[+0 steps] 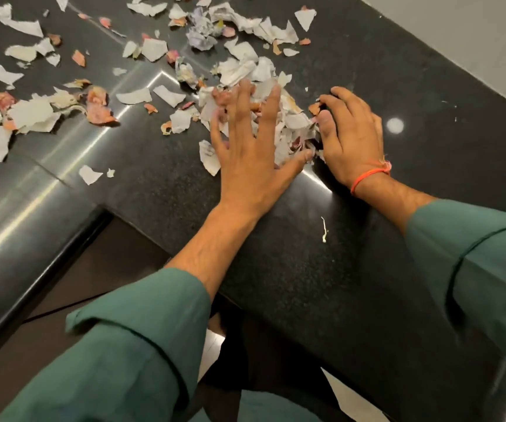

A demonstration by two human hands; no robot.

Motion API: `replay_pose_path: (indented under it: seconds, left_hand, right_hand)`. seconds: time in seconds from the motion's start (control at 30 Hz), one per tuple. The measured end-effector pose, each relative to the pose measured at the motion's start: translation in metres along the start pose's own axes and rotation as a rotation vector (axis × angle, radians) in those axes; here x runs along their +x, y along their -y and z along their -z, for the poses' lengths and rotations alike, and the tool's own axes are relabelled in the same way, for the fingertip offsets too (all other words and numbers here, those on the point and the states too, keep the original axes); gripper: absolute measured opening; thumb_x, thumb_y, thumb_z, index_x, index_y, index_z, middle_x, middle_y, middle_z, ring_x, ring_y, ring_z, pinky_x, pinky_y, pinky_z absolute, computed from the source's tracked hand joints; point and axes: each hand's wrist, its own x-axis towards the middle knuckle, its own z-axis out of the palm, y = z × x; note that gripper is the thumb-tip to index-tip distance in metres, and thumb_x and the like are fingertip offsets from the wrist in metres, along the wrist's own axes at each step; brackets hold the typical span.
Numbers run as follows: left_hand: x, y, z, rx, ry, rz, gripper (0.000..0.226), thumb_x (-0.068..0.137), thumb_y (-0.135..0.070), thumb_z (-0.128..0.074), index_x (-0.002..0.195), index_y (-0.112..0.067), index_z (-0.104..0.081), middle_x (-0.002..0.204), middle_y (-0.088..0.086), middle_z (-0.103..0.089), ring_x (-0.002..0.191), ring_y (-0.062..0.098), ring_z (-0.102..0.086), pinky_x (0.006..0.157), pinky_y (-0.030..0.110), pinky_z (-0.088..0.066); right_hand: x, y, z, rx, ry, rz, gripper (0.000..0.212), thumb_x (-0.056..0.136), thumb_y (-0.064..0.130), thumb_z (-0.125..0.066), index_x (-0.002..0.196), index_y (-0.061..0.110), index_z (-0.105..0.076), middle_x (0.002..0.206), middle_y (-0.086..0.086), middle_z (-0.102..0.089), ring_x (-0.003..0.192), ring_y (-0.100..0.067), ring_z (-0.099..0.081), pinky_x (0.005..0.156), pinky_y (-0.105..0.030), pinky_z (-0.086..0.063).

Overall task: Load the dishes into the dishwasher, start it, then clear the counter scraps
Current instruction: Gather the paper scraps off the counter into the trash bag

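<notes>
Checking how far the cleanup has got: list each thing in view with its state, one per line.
left hand: fingers spread, pressing the pile.
right hand: fingers curled, cupping the pile's far side.
scrap pile: gathered between both hands.
loose scraps: scattered, not gathered.
counter: near part bare except one sliver.

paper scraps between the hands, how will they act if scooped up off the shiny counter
The paper scraps look thin and torn, so they are probably very light and floppy. On the polished black counter they should slide easily when the left hand and right hand push them together. Being loose separate bits, some will likely slip out.
</notes>
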Motion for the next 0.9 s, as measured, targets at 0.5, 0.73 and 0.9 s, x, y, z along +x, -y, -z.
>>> replay_pose_path:
  seconds: [0.5, 0.73, 0.9]
  left_hand:
    - [-0.128, -0.027, -0.001, -0.086, 0.527, -0.906, 0.056, 0.108, -0.045, -0.043, 0.153, -0.013, -0.045, 0.165, 0.011, -0.033, 0.156, 0.025, -0.02, 0.127, 0.042, -0.017]
    - [-0.074, -0.001, 0.002, -0.001, 0.524, -0.827, 0.064, 0.106, -0.05, -0.04, 0.16, -0.015, -0.032, 0.168, 0.01, -0.024, 0.158, 0.025, -0.014, 0.128, 0.04, -0.011]
    - [-0.038, 0.009, 0.001, 0.066, 0.446, -0.581, 0.07, 0.105, -0.055, -0.036, 0.161, -0.013, -0.028, 0.169, 0.009, -0.021, 0.157, 0.024, -0.016, 0.127, 0.042, -0.017]
  right_hand:
    - [0.002, -0.002, 0.001, 0.036, 0.005, 0.002, 0.049, 0.104, 0.048, -0.028, 0.136, 0.023, -0.057, 0.148, 0.003, -0.048, 0.138, -0.017, -0.04, 0.111, -0.043, -0.028]
    - [0.001, -0.006, 0.0, 0.132, -0.034, -0.023, 0.053, 0.103, 0.05, -0.026, 0.133, 0.024, -0.06, 0.148, 0.004, -0.051, 0.138, -0.015, -0.043, 0.109, -0.045, -0.033]
    - [0.001, -0.008, -0.001, 0.127, -0.041, -0.013, 0.055, 0.102, 0.051, -0.027, 0.134, 0.021, -0.06, 0.148, 0.003, -0.052, 0.137, -0.016, -0.044, 0.108, -0.047, -0.035]
